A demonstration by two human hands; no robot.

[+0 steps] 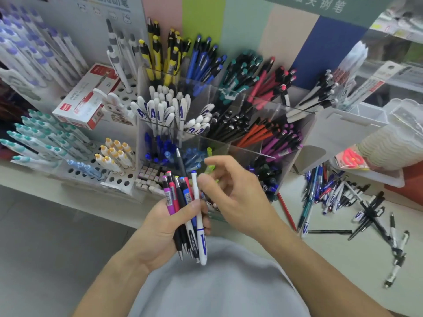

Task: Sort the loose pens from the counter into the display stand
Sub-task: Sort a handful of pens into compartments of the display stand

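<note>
My left hand [167, 227] grips a bundle of pens [183, 202] upright: purple, pink, black, blue and a white one with blue print. My right hand [231, 193] is just above and right of the bundle, pinching a lime-green pen [210, 165] between thumb and fingers. Right behind both hands stands the clear acrylic display stand [229, 99], its compartments packed with pens sorted by colour. A pile of loose pens [343, 202] lies on the counter to the right.
To the left, white perforated racks [80, 172] hold teal-, yellow- and purple-capped pens, with a red-and-white pen box [87, 99] on top. Small erasers [148, 177] sit at the stand's foot. A clear plastic bin [389, 138] stands at the right.
</note>
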